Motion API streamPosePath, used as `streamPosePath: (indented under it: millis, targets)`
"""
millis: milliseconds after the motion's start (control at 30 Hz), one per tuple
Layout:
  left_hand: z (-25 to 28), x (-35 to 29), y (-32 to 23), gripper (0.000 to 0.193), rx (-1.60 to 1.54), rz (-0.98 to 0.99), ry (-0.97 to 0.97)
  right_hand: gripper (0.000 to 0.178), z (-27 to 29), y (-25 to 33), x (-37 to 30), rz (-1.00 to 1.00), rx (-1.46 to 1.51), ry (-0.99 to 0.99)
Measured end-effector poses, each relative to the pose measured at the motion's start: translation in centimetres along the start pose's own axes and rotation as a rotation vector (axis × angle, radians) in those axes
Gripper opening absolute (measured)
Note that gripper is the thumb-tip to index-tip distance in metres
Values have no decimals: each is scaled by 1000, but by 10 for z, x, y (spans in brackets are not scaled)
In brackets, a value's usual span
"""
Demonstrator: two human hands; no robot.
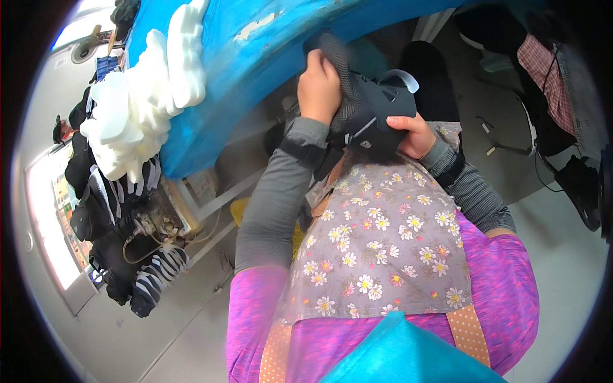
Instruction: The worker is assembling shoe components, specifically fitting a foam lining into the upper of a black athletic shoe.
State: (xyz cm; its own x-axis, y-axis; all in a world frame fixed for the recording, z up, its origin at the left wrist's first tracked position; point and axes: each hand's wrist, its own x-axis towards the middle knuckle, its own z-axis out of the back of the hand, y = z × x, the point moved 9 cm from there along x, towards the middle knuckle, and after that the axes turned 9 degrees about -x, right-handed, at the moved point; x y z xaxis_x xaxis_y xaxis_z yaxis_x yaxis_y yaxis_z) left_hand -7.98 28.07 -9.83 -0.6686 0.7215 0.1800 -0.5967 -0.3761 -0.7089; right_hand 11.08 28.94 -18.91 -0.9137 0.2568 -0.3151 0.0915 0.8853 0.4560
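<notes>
Between my hands, above my lap, is a dark grey and black shoe upper [377, 105] with ribbed, knit-like fabric and small cut-out slots. A pale curved strip [402, 80] shows along its far right edge. My left hand [319, 89] is closed on the ribbed far end, its fingers curled over the fabric. At the near right side my right hand [414, 134] grips the piece, thumb on top and the other fingers hidden beneath. The underside of the upper is out of sight.
A blue-covered table [223, 76] lies ahead, its edge close beyond my left hand. Stacked white curved pieces [137, 105] sit on its left part. More black-and-white pieces [159, 274] are piled at the left. Another person's plaid cloth [546, 83] and a dark shoe [578, 188] are at right.
</notes>
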Motion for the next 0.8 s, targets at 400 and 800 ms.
streamPosePath:
  millis: [400,800]
  targets:
    - [-26,-2,13,25,-51,59,112,44,17,-1,7,-52,-8,-2]
    - [-14,-8,34,27,-161,126,-69,43,10,1,10,-43,5,14]
